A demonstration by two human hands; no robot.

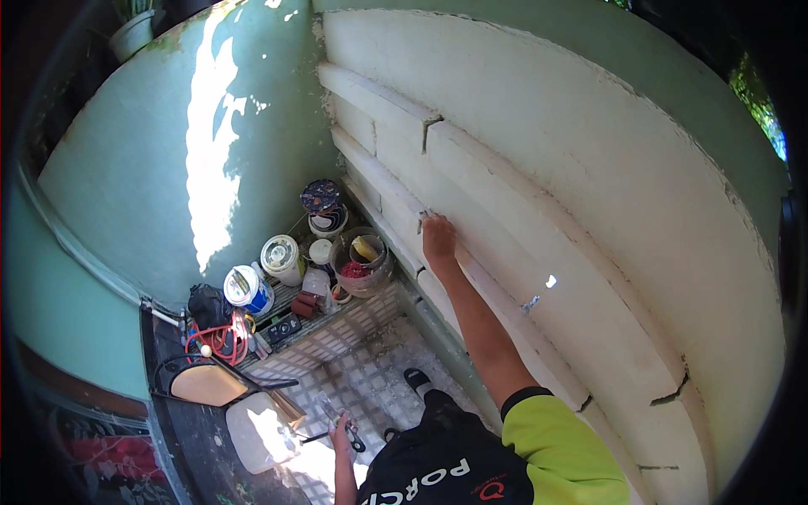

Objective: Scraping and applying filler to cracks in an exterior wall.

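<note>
My right hand [439,240] is raised to the white wall [522,143] with its fingers closed. A small grey tool [422,219], which looks like a narrow putty knife, sticks out of them and touches the edge of a long white ledge [379,172]. Low at my left side, my left hand [341,439] is wrapped round a putty knife [358,441] with a dark handle. The blade of that knife points up and away, and its outline is faint against the floor. Dark cracks cut across the ledges in several places.
Paint buckets [282,257], a clear tub [370,273] with a yellow and a red thing in it, and red cable [231,337] crowd a low shelf in the corner. A chair [206,383] and a pale stool seat [257,433] stand left. Dust covers the tiled floor [374,358].
</note>
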